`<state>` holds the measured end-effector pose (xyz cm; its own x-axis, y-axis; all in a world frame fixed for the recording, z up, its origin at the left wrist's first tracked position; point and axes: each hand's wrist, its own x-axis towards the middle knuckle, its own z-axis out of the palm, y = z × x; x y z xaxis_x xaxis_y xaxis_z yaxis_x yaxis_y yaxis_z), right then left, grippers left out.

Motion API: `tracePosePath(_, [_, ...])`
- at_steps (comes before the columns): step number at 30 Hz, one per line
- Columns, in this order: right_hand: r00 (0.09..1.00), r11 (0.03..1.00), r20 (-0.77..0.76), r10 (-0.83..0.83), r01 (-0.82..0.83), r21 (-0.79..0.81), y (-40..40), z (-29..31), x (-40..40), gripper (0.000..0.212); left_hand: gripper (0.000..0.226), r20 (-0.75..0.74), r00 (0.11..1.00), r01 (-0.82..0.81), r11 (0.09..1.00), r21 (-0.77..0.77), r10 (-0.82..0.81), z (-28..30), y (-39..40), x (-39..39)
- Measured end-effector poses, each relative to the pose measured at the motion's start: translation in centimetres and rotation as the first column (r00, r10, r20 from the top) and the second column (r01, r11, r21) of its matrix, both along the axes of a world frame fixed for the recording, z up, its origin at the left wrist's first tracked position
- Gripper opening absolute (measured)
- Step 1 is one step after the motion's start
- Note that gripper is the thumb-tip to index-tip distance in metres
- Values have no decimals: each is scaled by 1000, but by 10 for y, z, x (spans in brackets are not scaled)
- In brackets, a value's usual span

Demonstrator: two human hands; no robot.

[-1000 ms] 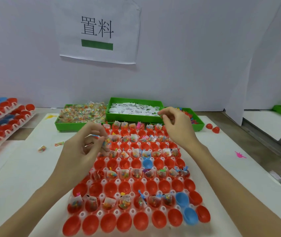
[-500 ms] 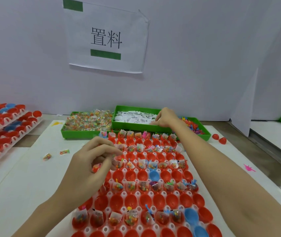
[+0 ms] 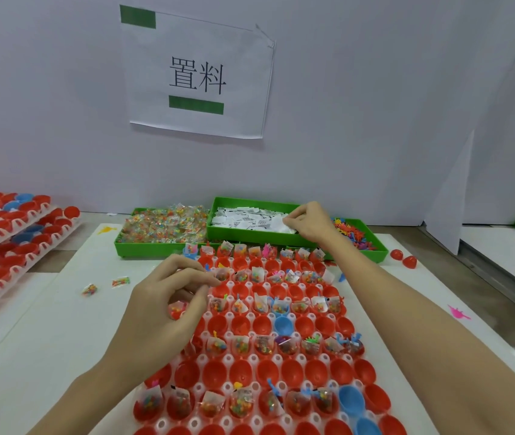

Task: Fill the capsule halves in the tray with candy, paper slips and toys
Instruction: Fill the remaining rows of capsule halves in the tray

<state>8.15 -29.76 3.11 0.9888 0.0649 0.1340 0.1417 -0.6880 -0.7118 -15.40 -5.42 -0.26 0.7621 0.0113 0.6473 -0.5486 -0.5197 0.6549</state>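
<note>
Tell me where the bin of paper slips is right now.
In the head view, the green bin of paper slips sits at the back, between the candy bin and the toy bin; the right hand reaches into it.

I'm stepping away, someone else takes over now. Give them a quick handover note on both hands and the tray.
Left hand: over the tray's left side, fingers curled; a candy packet shows beneath, grip unclear.
Right hand: in the paper-slip bin, pinching slips.
Candy bin far left, toy bin far right.
Done: alternate rows filled.
Left: empty red rows between, and the nearest row.
</note>
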Motion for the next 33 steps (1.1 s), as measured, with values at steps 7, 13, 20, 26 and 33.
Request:
tracePosePath(7, [986,997,157,-46,35,68,-8,-9,-6,28,19,8,994,-109,993,35,108,-2,5,2])
tracePosePath(13, [985,999,166,-40,36,30,-9,-8,-7,30,17,16,994,-108,991,75,107,-2,4,2])
tracePosePath(20, [994,999,107,-19,16,30,-12,-6,-4,14,17,0,995,-96,993,72,97,-5,3,2])
tracePosePath(26, [994,986,91,-58,42,163,-11,-4,-3,14,12,0,995,-96,994,51,96,-6,3,3])
tracePosePath(33, [987,950,122,-109,67,304,-18,-7,-17,11,21,-98,995,-40,989,-145,26,-7,3,4])
